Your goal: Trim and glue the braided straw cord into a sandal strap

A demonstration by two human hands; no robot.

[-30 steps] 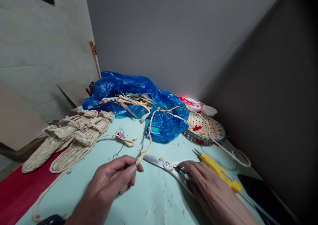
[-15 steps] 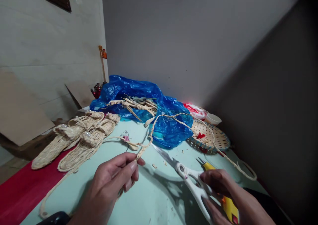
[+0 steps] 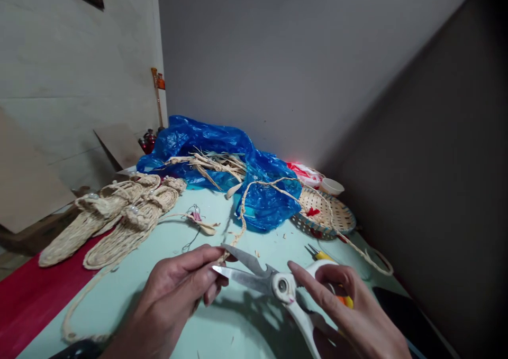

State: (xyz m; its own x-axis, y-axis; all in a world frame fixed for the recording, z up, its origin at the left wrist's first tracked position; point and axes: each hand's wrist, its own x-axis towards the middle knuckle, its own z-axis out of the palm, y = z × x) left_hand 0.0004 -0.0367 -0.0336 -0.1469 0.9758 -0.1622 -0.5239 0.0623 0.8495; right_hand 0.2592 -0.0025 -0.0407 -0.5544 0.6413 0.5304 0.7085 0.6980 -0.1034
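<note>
Between the thumb and fingers of my left hand [image 3: 178,285] is the end of a braided straw cord [image 3: 243,211]. From there the cord runs up over the blue plastic bag and across to the basket on the right. My right hand [image 3: 349,306] grips white-handled scissors [image 3: 282,286] by their loops. Their blades are apart, with the tips at the cord beside my left fingertips. Under my right hand lie yellow-handled pliers [image 3: 324,255], partly covered. Woven straw slippers [image 3: 127,227] with pearl-like beads rest at the left.
A blue plastic bag [image 3: 270,205] with loose straw [image 3: 218,163] lies at the back. Right of it are a woven basket [image 3: 345,216] holding a red scrap and a small cup [image 3: 332,186]. A dark flat object [image 3: 413,316] lies at the right edge.
My right hand has brought the scissors left to the cord at my left fingers, and the blades have opened. The view has shifted slightly.
</note>
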